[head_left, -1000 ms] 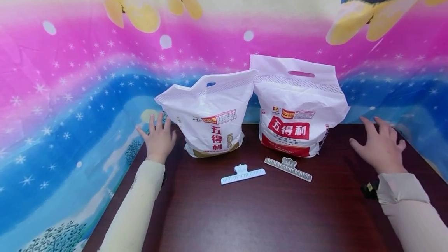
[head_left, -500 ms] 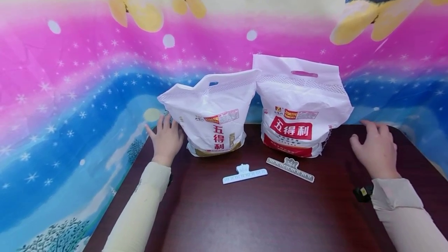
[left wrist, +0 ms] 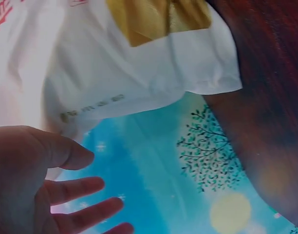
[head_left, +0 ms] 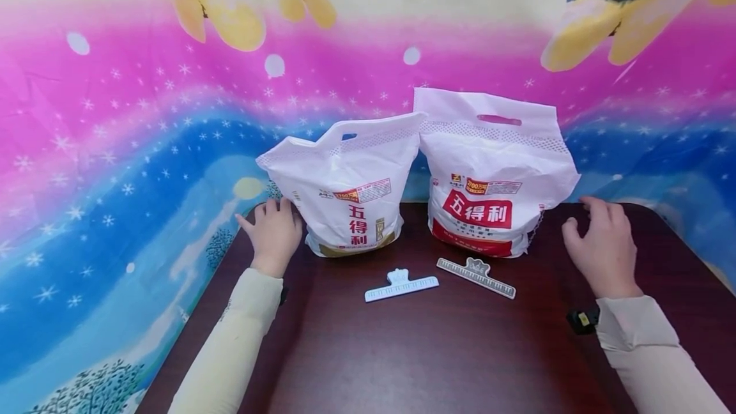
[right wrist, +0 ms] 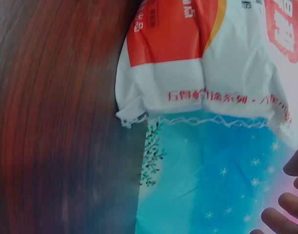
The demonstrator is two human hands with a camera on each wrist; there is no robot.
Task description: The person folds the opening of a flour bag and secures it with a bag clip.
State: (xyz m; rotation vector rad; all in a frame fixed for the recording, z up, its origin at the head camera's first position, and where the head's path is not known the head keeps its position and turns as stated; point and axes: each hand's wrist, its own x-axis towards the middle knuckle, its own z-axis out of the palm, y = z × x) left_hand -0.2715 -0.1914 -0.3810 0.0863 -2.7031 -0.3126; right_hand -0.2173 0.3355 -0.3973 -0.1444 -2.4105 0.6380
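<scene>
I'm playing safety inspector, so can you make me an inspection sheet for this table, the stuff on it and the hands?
Surface: dark red-brown tabletop, shiny.
Job's things: gold-bottomed white bag and red-bottomed white bag stand side by side; pale blue clip and grey clip lie in front.
Clutter: nothing seen.
Hands: left hand beside the gold-bottomed bag, touching or not is unclear; right hand apart from the red-bottomed bag; neither holds anything.
Cables: nothing seen.
Surroundings: colourful snowflake backdrop behind the table.

Glossy dark-brown table (head_left: 374, 363), pink-and-blue snowflake backdrop (head_left: 144, 101) behind
</scene>
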